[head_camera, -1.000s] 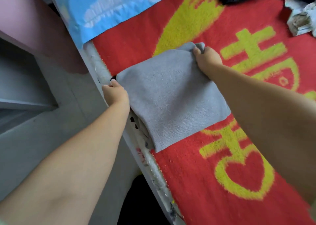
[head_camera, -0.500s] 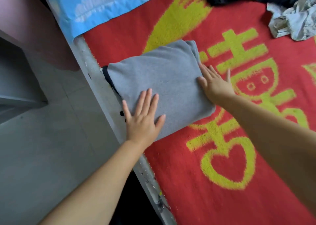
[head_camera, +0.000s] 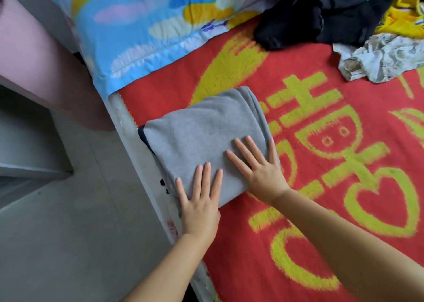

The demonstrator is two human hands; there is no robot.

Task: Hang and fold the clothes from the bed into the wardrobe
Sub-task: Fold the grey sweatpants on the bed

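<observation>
A folded grey garment lies on the red and yellow blanket at the bed's left edge, a dark layer showing under its left side. My left hand rests flat on its near left corner, fingers spread. My right hand lies flat on its near right part, fingers apart. Neither hand grips the cloth. A pile of unfolded clothes sits at the far right: black garments, a yellow one and a pale patterned one.
A blue cartoon-print pillow lies at the head of the bed. The bed's white frame edge runs diagonally. Left of it is grey floor, a pink surface and a grey shelf-like unit.
One second ago both hands pinched the grey garment's corners. They let go and now press flat on it; my right hand slid from its right edge onto its top.
</observation>
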